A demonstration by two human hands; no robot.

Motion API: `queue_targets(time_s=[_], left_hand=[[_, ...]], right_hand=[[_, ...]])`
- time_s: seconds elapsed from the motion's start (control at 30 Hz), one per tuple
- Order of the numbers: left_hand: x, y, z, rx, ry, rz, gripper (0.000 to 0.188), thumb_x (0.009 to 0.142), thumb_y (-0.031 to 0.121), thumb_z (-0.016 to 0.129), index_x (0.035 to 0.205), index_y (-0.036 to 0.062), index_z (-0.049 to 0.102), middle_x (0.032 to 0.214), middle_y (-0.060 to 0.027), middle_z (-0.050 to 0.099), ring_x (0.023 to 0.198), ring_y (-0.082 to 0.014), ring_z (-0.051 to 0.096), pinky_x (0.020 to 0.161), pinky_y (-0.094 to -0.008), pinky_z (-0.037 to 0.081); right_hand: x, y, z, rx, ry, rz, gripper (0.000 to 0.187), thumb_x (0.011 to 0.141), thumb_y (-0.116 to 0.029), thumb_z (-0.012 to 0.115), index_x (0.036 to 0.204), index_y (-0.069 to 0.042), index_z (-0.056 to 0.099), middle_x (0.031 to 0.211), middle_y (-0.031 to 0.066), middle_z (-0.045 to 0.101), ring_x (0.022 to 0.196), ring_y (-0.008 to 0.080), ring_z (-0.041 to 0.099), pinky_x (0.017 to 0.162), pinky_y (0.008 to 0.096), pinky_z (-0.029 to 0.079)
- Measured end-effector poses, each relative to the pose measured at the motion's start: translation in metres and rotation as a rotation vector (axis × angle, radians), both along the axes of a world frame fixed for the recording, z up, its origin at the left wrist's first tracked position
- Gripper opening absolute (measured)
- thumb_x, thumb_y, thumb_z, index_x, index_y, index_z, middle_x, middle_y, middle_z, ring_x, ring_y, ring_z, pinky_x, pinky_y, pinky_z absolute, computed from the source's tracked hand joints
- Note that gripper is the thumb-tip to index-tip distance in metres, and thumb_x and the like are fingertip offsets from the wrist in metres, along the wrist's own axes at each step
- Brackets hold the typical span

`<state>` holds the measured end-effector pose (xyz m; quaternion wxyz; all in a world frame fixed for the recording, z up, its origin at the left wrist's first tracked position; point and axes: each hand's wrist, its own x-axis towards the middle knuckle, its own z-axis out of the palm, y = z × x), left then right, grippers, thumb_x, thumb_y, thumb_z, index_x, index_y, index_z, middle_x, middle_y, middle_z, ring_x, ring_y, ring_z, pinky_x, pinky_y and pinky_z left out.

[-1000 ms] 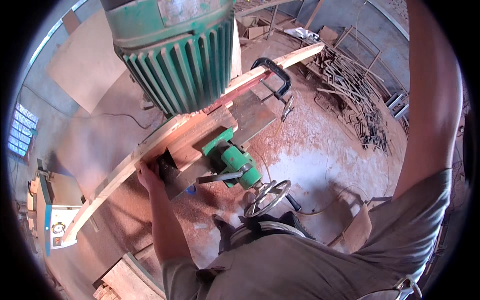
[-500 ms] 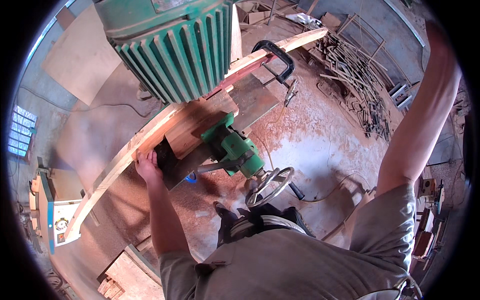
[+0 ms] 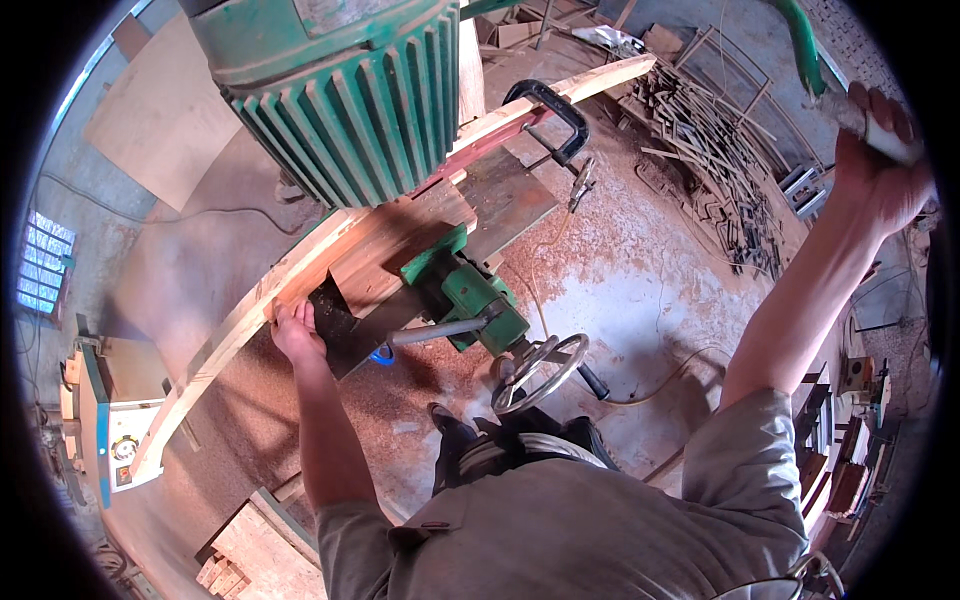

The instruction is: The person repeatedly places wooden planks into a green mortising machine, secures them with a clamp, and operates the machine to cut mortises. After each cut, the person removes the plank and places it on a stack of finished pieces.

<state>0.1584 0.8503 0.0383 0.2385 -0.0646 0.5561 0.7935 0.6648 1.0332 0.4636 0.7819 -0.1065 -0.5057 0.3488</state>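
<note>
My left hand grips the near edge of a long pale wooden beam, which runs from lower left to upper right. My right hand is raised at the upper right, its fingers wrapped round the pale grip of a green lever. Above the beam's middle hangs a ribbed green motor, which hides what lies beneath it. A wooden block sits between the beam and a green vise with a metal handwheel. Farther along, a black C-clamp holds the beam.
Scrap wood strips and metal pieces are heaped at the far right. A white and blue cabinet stands by the beam's left end. A cable crosses the dusty floor. Stacked boards lie at lower left.
My right hand and the green lever it holds have come down into view, with the forearm shifting left. The motor sits slightly lower. My left hand stays on the beam.
</note>
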Motion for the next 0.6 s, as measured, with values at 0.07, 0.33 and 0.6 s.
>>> queue_targets(time_s=[0.07,0.33,0.6], left_hand=[[0.001,0.002,0.001,-0.010,0.006,0.002,0.046,0.089,0.026,0.058,0.125,0.0011,0.043,0.111,-0.0124,0.053,0.093,-0.0244,0.058,0.081,-0.0316,0.053],[-0.001,-0.002,-0.004,-0.003,0.026,-0.032,0.046,0.089,0.025,0.058,0.126,0.0021,0.041,0.114,-0.0115,0.052,0.095,-0.0241,0.058,0.083,-0.0318,0.051],[0.001,0.002,-0.001,-0.016,0.016,-0.012,0.044,0.090,0.025,0.057,0.124,0.0013,0.043,0.110,-0.0113,0.053,0.092,-0.0228,0.058,0.083,-0.0317,0.051]], right_hand=[[0.025,-0.002,-0.011,0.022,0.032,0.355,0.035,0.075,-0.042,0.064,0.080,-0.007,0.056,0.069,0.0065,0.049,0.066,0.0212,0.044,0.068,0.0423,0.036],[0.043,-0.013,-0.071,0.067,0.082,0.177,0.042,0.062,-0.043,0.078,0.070,-0.013,0.050,0.064,-0.0006,0.045,0.066,0.0194,0.045,0.071,0.0435,0.033],[0.055,-0.037,-0.132,0.072,0.088,0.327,0.030,0.074,-0.042,0.072,0.080,-0.017,0.057,0.071,-0.0021,0.045,0.074,0.0181,0.044,0.078,0.0429,0.035]])
